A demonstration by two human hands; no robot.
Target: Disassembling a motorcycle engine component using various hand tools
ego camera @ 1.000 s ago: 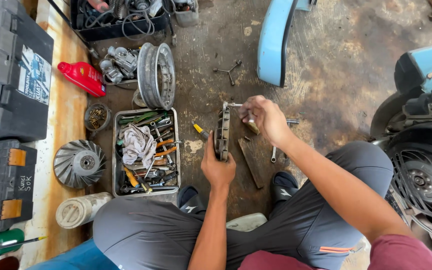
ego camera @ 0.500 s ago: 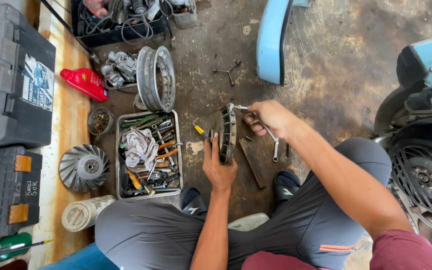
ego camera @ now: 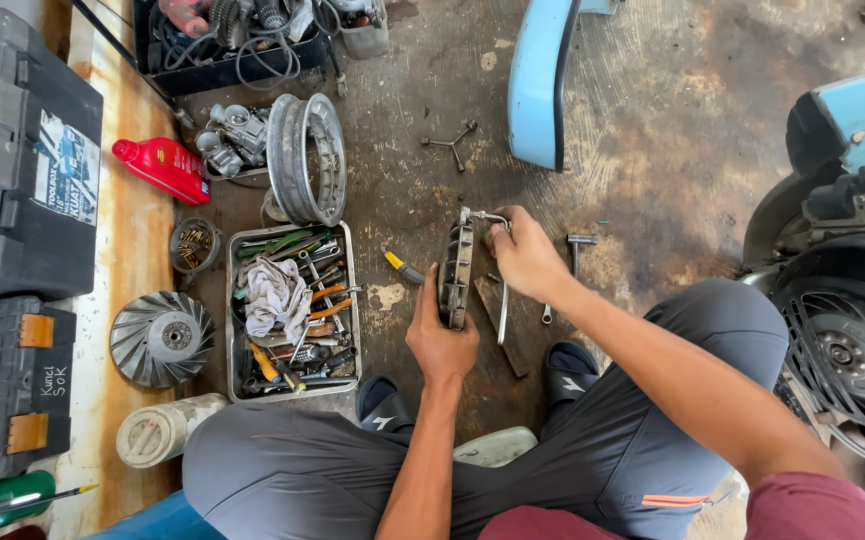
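My left hand (ego camera: 440, 338) grips the lower edge of a round grey metal engine part (ego camera: 456, 262) held upright on its edge above the stained concrete floor. My right hand (ego camera: 525, 252) is closed on a bent metal wrench (ego camera: 502, 300) whose head sits at the top of the part, its handle hanging down. I sit low, with grey trousers and dark shoes (ego camera: 573, 362) under my arms.
A metal tray (ego camera: 234, 310) of hand tools and a rag lies to the left, a wheel rim (ego camera: 309, 160) behind it. A finned fan (ego camera: 161, 338), red bottle (ego camera: 163, 166), grey cases (ego camera: 23, 170) and a blue scooter (ego camera: 853, 250) surround me. Loose tools lie near my feet.
My right hand has swung the wrench down and toward me, then settled on top of the part. The left hand keeps its grip on the part.
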